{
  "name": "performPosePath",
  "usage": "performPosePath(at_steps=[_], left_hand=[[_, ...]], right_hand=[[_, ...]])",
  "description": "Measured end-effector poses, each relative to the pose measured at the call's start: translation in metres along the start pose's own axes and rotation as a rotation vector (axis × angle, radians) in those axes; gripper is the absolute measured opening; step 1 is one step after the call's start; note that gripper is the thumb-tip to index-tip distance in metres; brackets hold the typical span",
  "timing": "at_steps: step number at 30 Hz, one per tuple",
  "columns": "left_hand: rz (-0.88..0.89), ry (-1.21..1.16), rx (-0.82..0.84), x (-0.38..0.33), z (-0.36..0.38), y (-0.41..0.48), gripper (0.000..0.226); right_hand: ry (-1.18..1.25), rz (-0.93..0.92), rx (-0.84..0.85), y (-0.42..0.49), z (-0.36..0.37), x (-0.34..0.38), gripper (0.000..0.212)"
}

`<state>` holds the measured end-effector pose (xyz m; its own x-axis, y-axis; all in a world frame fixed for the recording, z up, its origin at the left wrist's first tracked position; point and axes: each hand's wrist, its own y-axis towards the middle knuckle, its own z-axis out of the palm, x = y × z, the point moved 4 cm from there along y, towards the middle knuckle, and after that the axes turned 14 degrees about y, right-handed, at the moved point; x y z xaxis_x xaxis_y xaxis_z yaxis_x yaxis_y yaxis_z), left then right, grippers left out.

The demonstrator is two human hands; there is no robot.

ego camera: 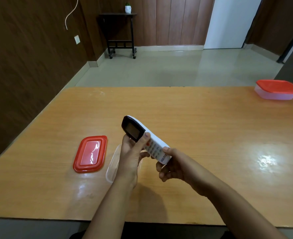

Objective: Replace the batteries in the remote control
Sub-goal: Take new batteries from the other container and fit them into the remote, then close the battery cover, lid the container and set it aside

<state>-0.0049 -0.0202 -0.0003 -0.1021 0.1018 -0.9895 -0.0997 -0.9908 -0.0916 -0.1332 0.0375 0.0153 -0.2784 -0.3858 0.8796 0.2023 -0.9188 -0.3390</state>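
— Two hands held the remote control [146, 140] above the wooden table [202, 126], didn't they?

— They did. The left hand [131, 156] gripped it near the dark screen end, fingers curled behind and the thumb pressed on the front beside the screen. The right hand [172, 163] closed round the lower end, thumb on the edge by the printed name, fingers wrapped underneath.

— How did the remote sit?

— It tilted, screen end up and away from the person, buttons facing the camera. Whether the back cover was on could not be told.

— What lay on the table?

— One red lid [90, 154] lay flat to the left, and just beside it stood a clear open box [112, 167], partly hidden by the left wrist. Well apart, at the far right corner, sat a second box with a red lid [278, 89].
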Motion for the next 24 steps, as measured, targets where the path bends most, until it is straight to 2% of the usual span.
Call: performPosePath(at_steps=[3, 5, 8, 10, 12, 16, 19, 21, 24], left_hand=[[0.021, 0.102, -0.105, 0.004, -0.001, -0.001, 0.050], [0.037, 0.145, -0.136, 0.004, -0.002, -0.001, 0.051], [0.064, 0.201, -0.093, 0.002, 0.003, -0.002, 0.043], [0.067, 0.238, -0.088, 0.001, 0.003, -0.002, 0.028], [0.086, 0.304, -0.172, 0.000, -0.007, 0.002, 0.020], [0.234, 0.615, -0.420, -0.011, -0.046, 0.006, 0.021], [0.292, 0.828, -0.534, -0.019, -0.074, 0.004, 0.024], [0.253, 0.990, -0.558, -0.018, -0.092, 0.004, 0.027], [0.104, 1.218, -0.507, -0.007, -0.115, 0.005, 0.039]], right_hand=[[-0.242, -0.149, -0.080, -0.001, -0.001, 0.000, 0.018], [-0.469, -0.250, -0.099, -0.002, 0.001, -0.001, 0.031], [-0.826, -0.358, -0.199, -0.003, 0.002, -0.001, 0.046], [-0.880, -0.424, -0.270, 0.000, 0.000, 0.001, 0.041], [-0.926, -0.470, -0.327, 0.006, -0.004, 0.002, 0.039], [-1.104, -0.393, -0.420, 0.033, -0.022, -0.008, 0.050], [-1.165, -0.309, -0.460, 0.049, -0.034, -0.018, 0.052], [-1.206, -0.280, -0.478, 0.054, -0.038, -0.023, 0.053], [-1.247, -0.278, -0.510, 0.056, -0.038, -0.025, 0.054]])
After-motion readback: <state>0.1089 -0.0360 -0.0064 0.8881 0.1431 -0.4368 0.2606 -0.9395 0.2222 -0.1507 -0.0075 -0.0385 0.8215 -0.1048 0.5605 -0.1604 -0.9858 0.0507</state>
